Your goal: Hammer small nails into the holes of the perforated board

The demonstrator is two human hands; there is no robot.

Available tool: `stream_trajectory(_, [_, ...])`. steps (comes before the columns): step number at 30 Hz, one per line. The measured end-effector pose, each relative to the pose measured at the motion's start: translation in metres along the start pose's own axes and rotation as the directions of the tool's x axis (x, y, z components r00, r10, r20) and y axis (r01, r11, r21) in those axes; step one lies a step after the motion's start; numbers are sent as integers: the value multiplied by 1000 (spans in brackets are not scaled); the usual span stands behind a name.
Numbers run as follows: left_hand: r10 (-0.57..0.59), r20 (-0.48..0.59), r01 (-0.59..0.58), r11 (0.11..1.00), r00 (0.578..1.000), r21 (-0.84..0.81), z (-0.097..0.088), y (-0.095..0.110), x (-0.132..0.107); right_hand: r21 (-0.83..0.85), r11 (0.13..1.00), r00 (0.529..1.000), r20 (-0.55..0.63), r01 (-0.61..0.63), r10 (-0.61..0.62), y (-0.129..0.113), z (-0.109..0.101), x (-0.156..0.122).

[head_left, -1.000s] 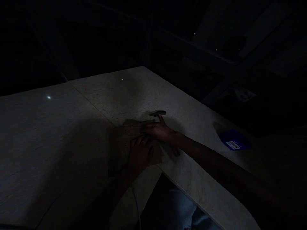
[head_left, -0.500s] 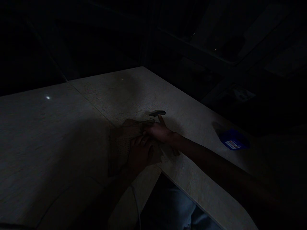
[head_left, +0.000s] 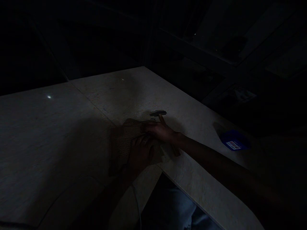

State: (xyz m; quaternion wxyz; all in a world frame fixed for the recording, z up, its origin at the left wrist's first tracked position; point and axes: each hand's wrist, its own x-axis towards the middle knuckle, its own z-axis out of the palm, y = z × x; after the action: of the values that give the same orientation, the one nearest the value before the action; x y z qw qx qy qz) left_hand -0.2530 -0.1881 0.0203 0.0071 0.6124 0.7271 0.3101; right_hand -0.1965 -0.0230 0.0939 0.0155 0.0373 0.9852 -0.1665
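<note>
In the dim head view, a brown, dotted flat piece (head_left: 117, 148) lies on the pale worktop; its material is hard to tell. My left hand (head_left: 140, 155) rests across its right part, fingers spread and a ring on one of them. Just beyond, my right hand (head_left: 159, 130) bends over the piece's upper right edge, its fingers drawn together and pointing left; what they pinch is too dark to see. A hammer (head_left: 158, 113) lies beneath the right hand and wrist, head beyond them, handle end showing nearer me. Small dark nails (head_left: 153, 119) lie by the hammer head.
A blue container (head_left: 235, 140) with a white label stands on the right of the pale worktop (head_left: 192, 118). A thin cable (head_left: 137, 204) runs past my left forearm. The worktop's near edge has a cut corner, with my clothed legs below. Dark framed panels rise behind.
Hardly anything differs. The view has shifted very slightly, and the fingers of my right hand have moved a little; the hammer and the brown piece stay in place.
</note>
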Motion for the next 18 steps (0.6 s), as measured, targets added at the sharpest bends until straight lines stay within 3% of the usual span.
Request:
stream_trajectory(5, [-6,-3,6,1000,1000,24,0,0,0,35,998,999,-6,45,-45,0,1,-2])
stream_trajectory(9, [-4,14,3,1000,1000,18,-2,1,0,199,978,984,-152,-62,93,9,0,-1])
stream_trajectory(11, [-12,19,12,1000,1000,14,-3,1,0,453,871,918,-230,-193,323,22,0,1])
stream_trajectory(14, [-6,23,6,1000,1000,10,-3,1,1,781,558,731,-204,-280,652,46,0,6])
stream_trajectory(16, [-5,26,5,1000,1000,12,-3,0,1,846,455,649,-183,-278,738,61,2,10])
stream_trajectory(18, [-14,26,13,1000,1000,16,-2,0,1,871,410,615,-172,-271,770,71,7,14])
